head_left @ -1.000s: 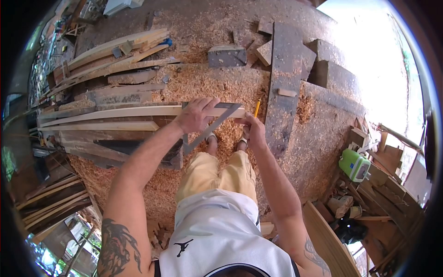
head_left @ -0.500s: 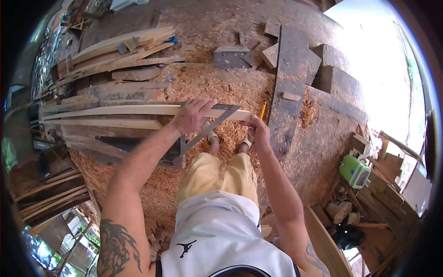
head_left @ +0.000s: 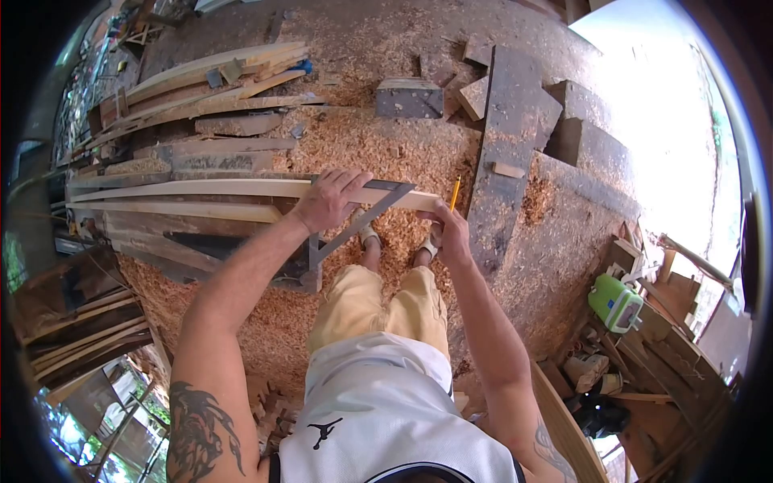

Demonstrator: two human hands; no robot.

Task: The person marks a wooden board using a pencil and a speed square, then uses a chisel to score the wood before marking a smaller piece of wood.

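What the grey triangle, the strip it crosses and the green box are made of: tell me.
Grey triangle: probably metal, matte; thin, dull grey bars.
Strip: wood, seemingly bare and smooth; pale tan, no paint visible.
Green box: likely plastic, smooth-looking; even bright colour, rounded corners.

Daylight glare blows out upper right; floor [head_left: 278, 346] moderately lit, shadows soft; fisheye bowing, black corners.

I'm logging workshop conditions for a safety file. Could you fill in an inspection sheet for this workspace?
Surface: dark bench below the pale board
Job's things: the board, a triangle across it, a pencil
Clutter: shavings around the feet; planks lying together
Hands: left hand on triangle and board; right hand holding the pencil at the board's end
Cables: nothing seen for certain
Surroundings: green case, right; bright opening, upper right
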